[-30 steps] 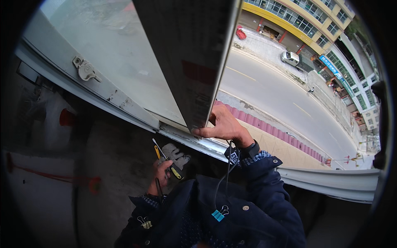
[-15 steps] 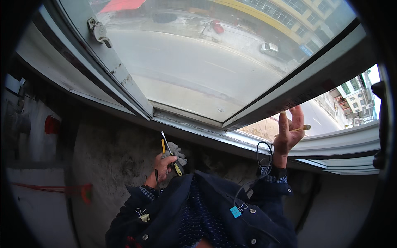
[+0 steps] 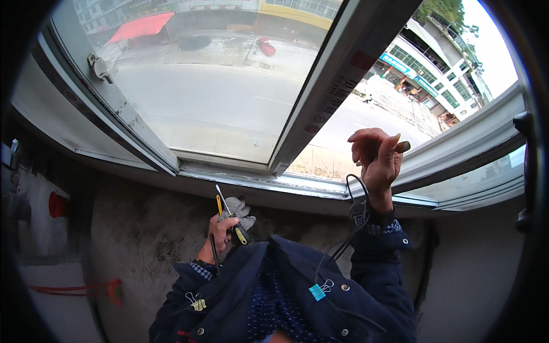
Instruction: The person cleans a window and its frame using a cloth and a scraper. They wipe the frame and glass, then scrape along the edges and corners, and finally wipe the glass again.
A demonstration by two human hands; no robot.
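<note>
Two hands, screwdriver in left, dark lettering on window frame

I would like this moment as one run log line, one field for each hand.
left hand: holds screwdriver, grey glove alongside | right hand: raised, off window sash, holding partly hidden brownish object

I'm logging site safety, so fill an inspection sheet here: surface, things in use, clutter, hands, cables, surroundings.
Surface: pale window track, dirty in places.
Things in use: window sash in the track; screwdriver; slim yellow item; brownish handle.
Clutter: red container at left.
Left hand: grips the screwdriver and yellow item, a grey glove at its fingers.
Right hand: raised clear of the sash, holding the handle, mostly hidden.
Cables: dark cable looped by the right hand.
Surroundings: street and buildings outside.
</note>
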